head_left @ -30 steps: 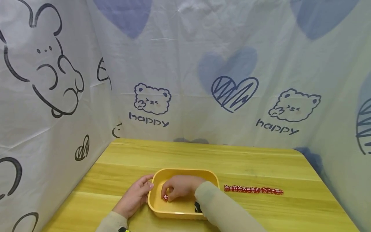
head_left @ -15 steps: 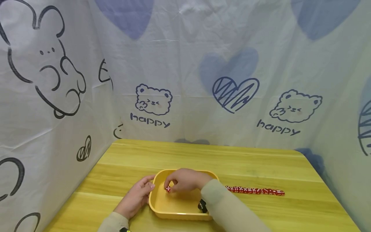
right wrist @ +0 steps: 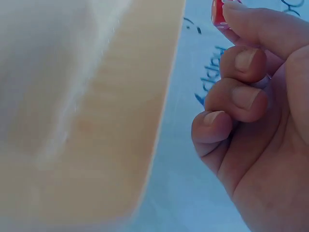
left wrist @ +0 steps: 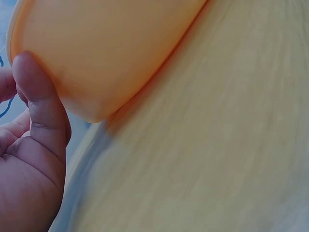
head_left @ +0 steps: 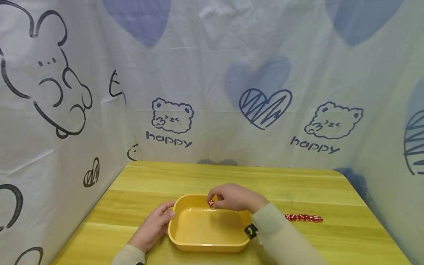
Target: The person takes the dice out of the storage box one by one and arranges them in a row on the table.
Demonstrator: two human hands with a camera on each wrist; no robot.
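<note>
A yellow plastic tray with raised walls stands on the table, and its bare floor shows. My left hand grips its left end; in the left wrist view the thumb lies at the rim with the fingers behind. My right hand is over the tray's far right rim, pinching a red die with white dots between thumb and index finger. In the right wrist view the other fingers are curled, with the red die at the top edge.
A straight row of red dice lies on the table right of the tray, its left end hidden behind my right forearm. The yellow wood-grain table meets white printed cloth at the back and sides.
My right hand has lifted the die from low in the tray's left part and carried it right and away, up to the far rim. The left hand keeps its grip on the tray.
</note>
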